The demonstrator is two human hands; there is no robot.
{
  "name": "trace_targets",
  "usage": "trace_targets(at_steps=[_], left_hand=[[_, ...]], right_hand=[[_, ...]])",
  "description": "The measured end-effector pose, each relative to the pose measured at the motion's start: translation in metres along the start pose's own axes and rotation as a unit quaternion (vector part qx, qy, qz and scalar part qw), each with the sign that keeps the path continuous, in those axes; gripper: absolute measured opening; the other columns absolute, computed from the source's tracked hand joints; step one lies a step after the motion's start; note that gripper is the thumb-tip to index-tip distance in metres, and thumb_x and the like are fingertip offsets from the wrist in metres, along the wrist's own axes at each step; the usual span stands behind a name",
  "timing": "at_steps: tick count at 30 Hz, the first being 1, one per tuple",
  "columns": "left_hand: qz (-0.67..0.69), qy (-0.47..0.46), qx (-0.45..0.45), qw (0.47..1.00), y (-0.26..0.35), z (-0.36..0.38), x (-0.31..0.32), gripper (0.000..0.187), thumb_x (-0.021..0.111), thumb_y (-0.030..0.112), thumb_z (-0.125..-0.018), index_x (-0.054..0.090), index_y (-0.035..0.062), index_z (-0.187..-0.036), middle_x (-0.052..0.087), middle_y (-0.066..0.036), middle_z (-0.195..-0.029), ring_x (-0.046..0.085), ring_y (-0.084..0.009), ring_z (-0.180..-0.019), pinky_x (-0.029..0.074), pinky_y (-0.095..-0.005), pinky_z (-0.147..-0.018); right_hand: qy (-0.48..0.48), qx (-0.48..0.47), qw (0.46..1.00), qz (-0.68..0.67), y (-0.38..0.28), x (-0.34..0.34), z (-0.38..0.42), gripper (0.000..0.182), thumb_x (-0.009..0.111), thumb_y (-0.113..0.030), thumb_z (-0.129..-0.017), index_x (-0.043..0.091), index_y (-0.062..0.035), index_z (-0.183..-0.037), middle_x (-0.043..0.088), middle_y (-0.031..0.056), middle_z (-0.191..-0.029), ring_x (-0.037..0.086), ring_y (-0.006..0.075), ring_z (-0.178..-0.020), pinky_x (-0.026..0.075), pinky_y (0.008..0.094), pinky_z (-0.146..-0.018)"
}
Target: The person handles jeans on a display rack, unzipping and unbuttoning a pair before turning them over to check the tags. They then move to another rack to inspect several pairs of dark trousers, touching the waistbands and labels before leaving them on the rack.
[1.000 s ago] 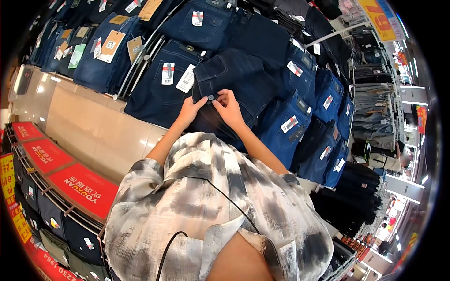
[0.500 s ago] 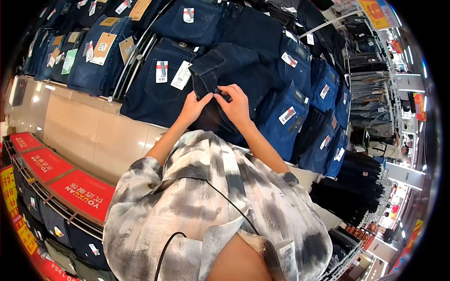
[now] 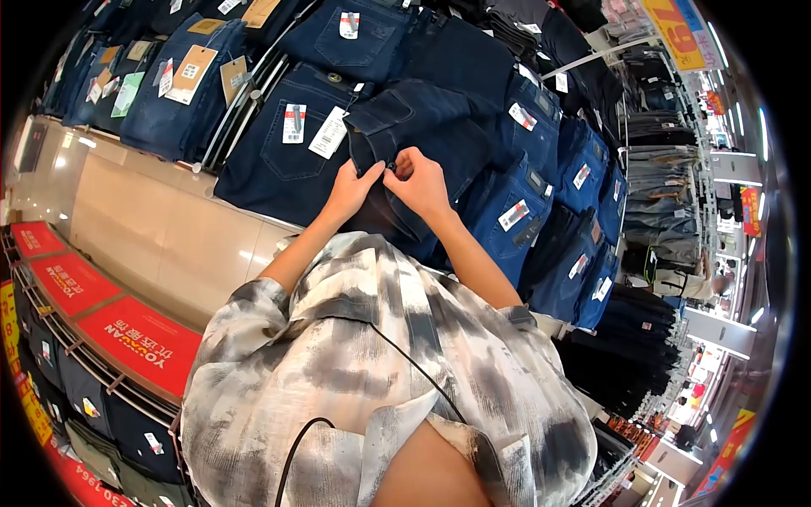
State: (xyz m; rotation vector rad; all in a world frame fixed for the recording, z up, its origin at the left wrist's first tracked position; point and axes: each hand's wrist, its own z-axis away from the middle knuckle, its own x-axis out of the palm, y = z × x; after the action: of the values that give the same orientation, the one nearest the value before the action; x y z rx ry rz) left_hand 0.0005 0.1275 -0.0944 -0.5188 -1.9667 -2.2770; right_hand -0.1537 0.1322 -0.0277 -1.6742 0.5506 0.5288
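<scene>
Dark blue jeans (image 3: 439,127) lie partly unfolded on stacked jeans in front of me. My left hand (image 3: 351,191) pinches the edge of their waistband (image 3: 365,144) between thumb and fingers. Close beside it, my right hand (image 3: 417,182) has its thumb and fingers curled together at the same waistband, near the button. The two thumbs are almost touching. A white paper tag (image 3: 328,133) lies just left of the waistband, on folded jeans (image 3: 283,165) that also carry a red and white sticker.
More folded jeans (image 3: 182,93) with tags lie at the left, and blue stacks (image 3: 511,211) at the right. A metal rail (image 3: 241,118) divides the shelf. Red signs (image 3: 139,342) top a rack at lower left. Trousers hang (image 3: 625,346) on the right. A person is blurred at far right.
My right hand's fingers have curled in more and pulled back slightly from the button area. My left hand keeps its pinch on the waistband. The view has shifted slightly.
</scene>
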Motion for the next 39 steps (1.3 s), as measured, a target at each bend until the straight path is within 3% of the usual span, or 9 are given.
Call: trace_targets(at_steps=[3, 6, 8, 10, 11, 14, 20, 32, 39], left_hand=[[-0.103, 0.081, 0.086, 0.988, -0.007, -0.004, 0.0, 0.05, 0.077, 0.022, -0.084, 0.052, -0.0027, -0.12, 0.064, -0.013, -0.106, 0.062, -0.0198, -0.095, 0.049, -0.032, -0.082], [-0.312, 0.202, 0.17, 0.913, -0.001, 0.002, -0.009, 0.063, 0.084, 0.021, -0.074, 0.045, -0.0008, -0.119, 0.055, -0.015, -0.103, 0.055, -0.0259, -0.094, 0.047, -0.0349, -0.082], [-0.325, 0.22, 0.24, 0.888, 0.024, 0.011, -0.009, 0.045, 0.081, 0.014, -0.075, 0.053, -0.0001, -0.107, 0.052, -0.013, -0.094, 0.054, -0.0258, -0.087, 0.047, -0.0335, -0.077], [-0.302, 0.123, 0.206, 0.923, 0.035, 0.017, -0.006, 0.029, 0.077, 0.011, -0.079, 0.059, 0.0011, -0.1, 0.055, -0.01, -0.087, 0.057, -0.0239, -0.079, 0.047, -0.0325, -0.07], [-0.278, 0.102, 0.192, 0.936, 0.031, 0.017, -0.002, 0.02, 0.074, 0.009, -0.085, 0.062, 0.0007, -0.099, 0.058, -0.006, -0.084, 0.057, -0.015, -0.072, 0.047, -0.0271, -0.066], [-0.153, 0.052, 0.027, 0.987, 0.016, 0.012, 0.0, 0.02, 0.071, 0.017, -0.089, 0.064, -0.0015, -0.095, 0.066, -0.01, -0.083, 0.063, -0.0134, -0.073, 0.049, -0.0267, -0.066], [-0.033, 0.043, -0.013, 0.998, 0.007, 0.004, -0.005, 0.019, 0.069, 0.016, -0.092, 0.063, -0.0009, -0.086, 0.066, -0.003, -0.077, 0.061, -0.0077, -0.071, 0.05, -0.0233, -0.067], [0.16, -0.058, -0.062, 0.983, -0.002, -0.003, -0.002, 0.019, 0.057, 0.018, -0.1, 0.06, 0.0043, -0.112, 0.063, 0.001, -0.1, 0.057, -0.0057, -0.091, 0.046, -0.0218, -0.083], [0.11, -0.112, -0.036, 0.987, 0.004, -0.011, -0.007, 0.024, 0.051, 0.014, -0.102, 0.054, 0.0028, -0.123, 0.061, -0.002, -0.106, 0.056, -0.008, -0.092, 0.047, -0.0233, -0.082]], right_hand=[[-0.022, 0.025, 0.999, 0.032, 0.004, 0.004, -0.002, 0.026, 0.078, -0.018, -0.07, 0.058, -0.002, -0.076, 0.064, 0.0097, -0.063, 0.064, 0.0214, -0.056, 0.052, 0.0306, -0.057], [-0.025, 0.034, 0.998, 0.037, 0.011, 0.011, -0.004, 0.026, 0.077, -0.018, -0.07, 0.057, -0.0018, -0.074, 0.063, 0.0095, -0.061, 0.064, 0.0203, -0.055, 0.051, 0.0296, -0.055], [-0.022, 0.046, 0.999, 0.011, 0.011, 0.014, -0.002, 0.025, 0.077, -0.017, -0.07, 0.058, -0.0014, -0.074, 0.063, 0.0092, -0.061, 0.063, 0.0188, -0.054, 0.05, 0.0286, -0.054], [-0.009, 0.05, 0.999, -0.01, 0.014, 0.018, -0.001, 0.026, 0.077, -0.017, -0.07, 0.058, -0.0009, -0.075, 0.062, 0.0088, -0.061, 0.062, 0.017, -0.054, 0.05, 0.0277, -0.054], [-0.004, 0.051, 0.998, -0.022, 0.014, 0.021, -0.001, 0.026, 0.077, -0.017, -0.07, 0.058, -0.0006, -0.076, 0.062, 0.0086, -0.061, 0.061, 0.0162, -0.054, 0.05, 0.0272, -0.054], [-0.028, 0.032, 0.998, -0.036, 0.012, 0.019, -0.001, 0.026, 0.078, -0.015, -0.072, 0.059, 0.0001, -0.08, 0.062, 0.0082, -0.063, 0.061, 0.0144, -0.055, 0.05, 0.0265, -0.055], [0.0, -0.009, 0.998, -0.06, 0.011, 0.019, 0.002, 0.023, 0.077, -0.011, -0.076, 0.059, -0.0003, -0.085, 0.064, 0.0091, -0.067, 0.062, 0.0171, -0.058, 0.052, 0.0271, -0.06], [-0.017, 0.054, 0.989, -0.133, 0.021, 0.022, 0.009, 0.024, 0.073, -0.009, -0.081, 0.056, 0.0011, -0.069, 0.059, 0.0062, -0.056, 0.054, 0.0077, -0.052, 0.043, 0.0246, -0.051], [-0.007, 0.108, 0.965, -0.237, 0.005, 0.018, 0.015, 0.017, 0.068, -0.011, -0.092, 0.055, -0.0003, -0.092, 0.065, 0.0049, -0.069, 0.06, 0.0079, -0.057, 0.046, 0.0211, -0.05]])
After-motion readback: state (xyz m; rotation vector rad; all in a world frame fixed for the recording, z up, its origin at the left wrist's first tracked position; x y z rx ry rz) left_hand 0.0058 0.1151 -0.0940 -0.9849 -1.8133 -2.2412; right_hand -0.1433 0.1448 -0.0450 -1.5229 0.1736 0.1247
